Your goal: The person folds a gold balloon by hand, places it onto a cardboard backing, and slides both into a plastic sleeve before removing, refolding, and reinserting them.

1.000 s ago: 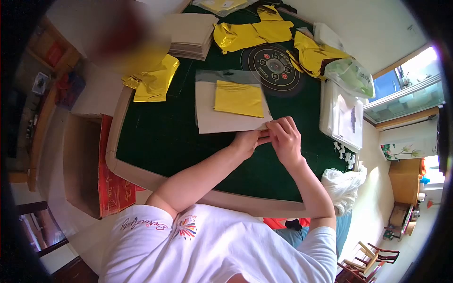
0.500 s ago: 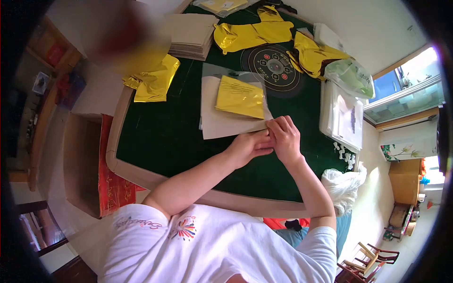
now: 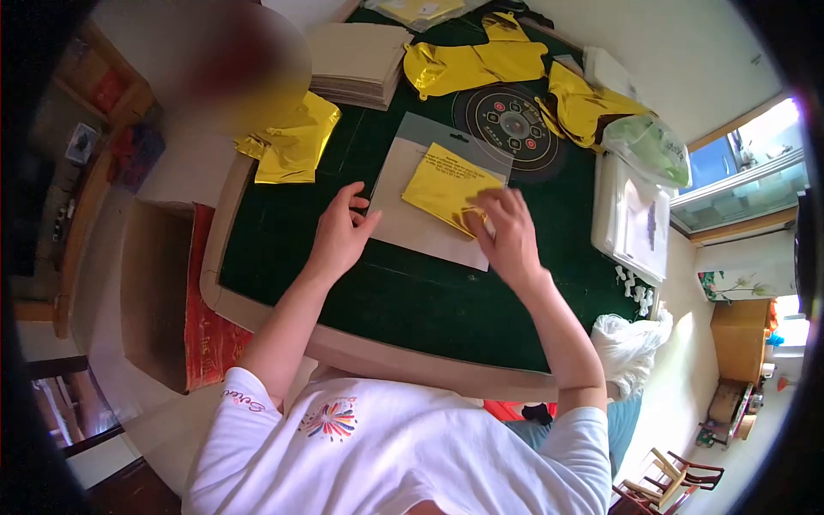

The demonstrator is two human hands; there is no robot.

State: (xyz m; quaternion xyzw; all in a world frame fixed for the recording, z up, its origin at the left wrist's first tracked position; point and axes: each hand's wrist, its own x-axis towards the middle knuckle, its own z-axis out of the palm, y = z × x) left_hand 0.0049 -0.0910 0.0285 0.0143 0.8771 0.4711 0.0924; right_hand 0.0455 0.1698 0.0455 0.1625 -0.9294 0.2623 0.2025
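A folded yellow foil packet [image 3: 446, 184] with printed text lies on a pale card in a clear bag [image 3: 421, 243] on the dark green table [image 3: 283, 266]. My right hand [image 3: 506, 227] is at the packet's lower right corner, its fingers bent and apart over the edge; whether it grips the foil is blurred. Left of the card, my left hand [image 3: 343, 232] hovers with thumb and fingers apart and nothing between them.
Yellow foil pieces [image 3: 472, 67] lie at the back, on the right [image 3: 592, 107] and at the left [image 3: 300, 142]. Near them are a stack of cards [image 3: 356, 64], a round black mat [image 3: 511, 129], clear bags [image 3: 631, 210] and white string [image 3: 631, 348]. A cardboard box [image 3: 163, 292] stands left.
My hands have come apart. The left moved left beside the card, while the right moved up onto the foil packet. The card and packet are turned slightly clockwise.
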